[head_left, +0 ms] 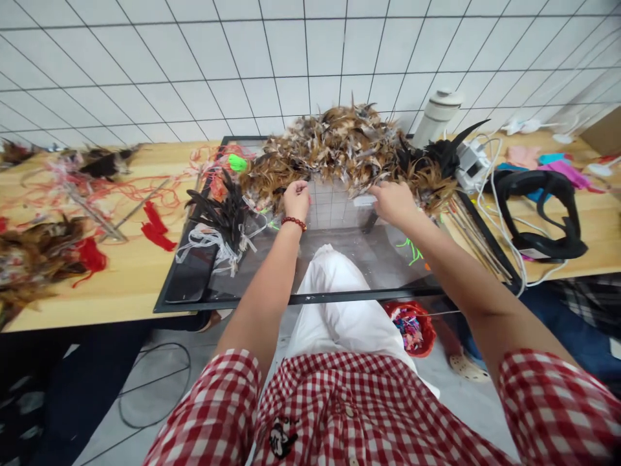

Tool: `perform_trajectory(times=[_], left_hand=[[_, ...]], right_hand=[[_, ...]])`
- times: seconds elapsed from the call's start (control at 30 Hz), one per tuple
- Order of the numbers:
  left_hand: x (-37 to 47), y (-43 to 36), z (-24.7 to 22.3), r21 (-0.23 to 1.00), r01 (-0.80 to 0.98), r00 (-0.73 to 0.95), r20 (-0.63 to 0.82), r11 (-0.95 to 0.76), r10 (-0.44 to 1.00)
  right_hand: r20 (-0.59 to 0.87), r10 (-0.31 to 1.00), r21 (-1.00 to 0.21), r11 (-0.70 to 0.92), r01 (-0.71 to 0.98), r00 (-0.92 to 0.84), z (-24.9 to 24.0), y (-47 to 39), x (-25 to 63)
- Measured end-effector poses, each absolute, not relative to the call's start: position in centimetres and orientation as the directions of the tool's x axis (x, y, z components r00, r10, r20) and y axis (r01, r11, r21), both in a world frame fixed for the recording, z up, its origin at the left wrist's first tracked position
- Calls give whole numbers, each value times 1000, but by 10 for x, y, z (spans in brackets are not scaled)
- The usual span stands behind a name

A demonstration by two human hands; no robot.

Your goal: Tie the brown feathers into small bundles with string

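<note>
I have both hands over a dark-framed glass panel [339, 297] laid on the wooden surface [140, 285], with the big heap of brown feathers [349, 139] along its far side, near the tiled wall [272, 52]. My left hand [297, 199], wearing a bead bracelet [294, 223], is at the heap's near edge, fingers curled in towards the thumb; I cannot tell whether they pinch anything. My right hand [395, 202] reaches the same edge further right, index finger stretched forward and the other fingers bent; I cannot tell whether it grips a feather.

Left of my left hand I see a bunch of black feathers [228, 210], white ribbon [206, 238] and a phone [191, 278] on the panel. Beyond my right hand are more black feathers [449, 155], a pale bottle [438, 116] behind them, a white charger [473, 167] and thin sticks [478, 239]. Green strands [414, 251] lie below my right wrist, and a red basket [427, 333] of scraps is underneath
</note>
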State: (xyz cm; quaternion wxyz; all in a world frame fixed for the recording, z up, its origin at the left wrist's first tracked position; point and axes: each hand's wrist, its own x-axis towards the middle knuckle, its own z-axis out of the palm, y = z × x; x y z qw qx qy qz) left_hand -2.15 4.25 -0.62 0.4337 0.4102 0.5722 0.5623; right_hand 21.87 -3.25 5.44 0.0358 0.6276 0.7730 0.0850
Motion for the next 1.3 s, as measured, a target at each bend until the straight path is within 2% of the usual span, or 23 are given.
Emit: perform_trajectory(times=[0.17,0.27,0.37,0.5,0.6,0.73,0.9,1.0,1.07,1.17,1.3], left_hand=[[-21,37,-11,997,63,-185,-26,39,982],[-22,35,-10,995,91,-165,-25,41,986],[-21,36,-11,994,97,-155,-35,51,987],[-20,37,-14,992,119,-147,-27,45,989],[-19,40,-19,989,143,-145,-17,38,989],[-21,44,-26,983,183,-213,27,13,977],[-23,42,-27,985,174,-284,39,12,958],[-22,40,-25,981,193,-281,54,1,958],[-21,39,-24,979,201,-282,44,15,958],[-21,39,-24,977,209,-282,20,41,959],[-22,43,-27,971,237,-309,61,14,949]], right_hand=[[57,958,247,258,934,-280,46,38,185],[75,960,237,246,940,-270,42,58,175],[137,936,206,292,934,-323,39,48,167],[64,883,203,444,873,-465,38,12,159],[72,882,140,454,880,-466,46,0,155],[136,917,27,374,927,-374,62,27,132],[130,915,88,373,924,-382,55,88,79],[66,953,69,291,954,-296,45,112,64],[18,965,67,259,964,-261,43,119,68],[76,945,107,309,945,-318,47,111,91],[108,913,193,369,909,-393,53,74,131]])
